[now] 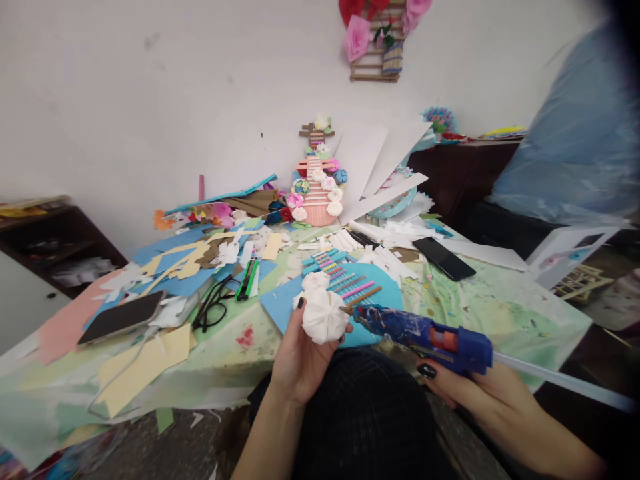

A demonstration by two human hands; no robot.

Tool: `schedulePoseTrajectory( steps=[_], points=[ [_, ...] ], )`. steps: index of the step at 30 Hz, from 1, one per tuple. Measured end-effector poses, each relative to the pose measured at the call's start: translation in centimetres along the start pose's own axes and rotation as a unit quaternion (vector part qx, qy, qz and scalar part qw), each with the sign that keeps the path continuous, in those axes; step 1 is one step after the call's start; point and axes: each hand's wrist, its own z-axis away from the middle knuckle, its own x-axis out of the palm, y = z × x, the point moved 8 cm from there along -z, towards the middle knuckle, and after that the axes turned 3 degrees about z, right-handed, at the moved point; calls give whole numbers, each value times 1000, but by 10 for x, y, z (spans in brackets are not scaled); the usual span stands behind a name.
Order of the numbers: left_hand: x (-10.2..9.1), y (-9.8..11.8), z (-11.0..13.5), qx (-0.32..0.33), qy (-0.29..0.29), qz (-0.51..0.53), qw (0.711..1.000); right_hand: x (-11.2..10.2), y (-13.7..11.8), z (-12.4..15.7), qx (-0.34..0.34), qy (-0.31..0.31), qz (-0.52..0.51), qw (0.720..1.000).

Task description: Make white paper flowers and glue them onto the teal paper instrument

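Note:
My left hand (300,370) is closed around a white paper flower (326,319), holding it above the near part of the table. In my right hand (467,393) is a blue hot glue gun (425,337), its nozzle pointing left at the flower's right side. Whether the tip touches the paper I cannot tell. A clear glue stick (560,381) sticks out of the gun's back. Behind the flower lies a blue guitar-shaped cutout (385,287) with coloured strips across it. Another white flower (316,281) shows just beyond the held one.
A decorated pink guitar shape (320,200) leans on the wall at the back. Paper scraps (190,257) cover the table's left side. Also on the table are a black phone (444,259), another phone (123,317), glasses (213,303) and a green cutter (247,280).

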Motion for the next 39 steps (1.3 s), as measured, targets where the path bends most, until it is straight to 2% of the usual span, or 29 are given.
schedulePoseTrajectory(
  steps=[4,7,11,16,20,28,39],
  points=[
    [2,2,-1,13,-1,12,1000,-8,5,8,-4,42,43,998],
    [0,3,-2,21,6,24,999,-8,4,9,-13,39,31,999],
    [-4,-1,-2,11,6,-3,1000,-5,8,6,23,18,-8,1000],
    [-6,-4,-1,7,9,6,1000,-3,-9,-2,3,15,-27,1000],
    [-9,-5,-1,10,36,10,999,-1,-23,-7,-30,15,-25,999],
    [-9,-6,-1,18,38,6,999,3,-5,2,20,12,-19,1000],
    [-14,-7,-1,12,75,21,997,-2,-22,2,-65,34,25,997]
  ],
)
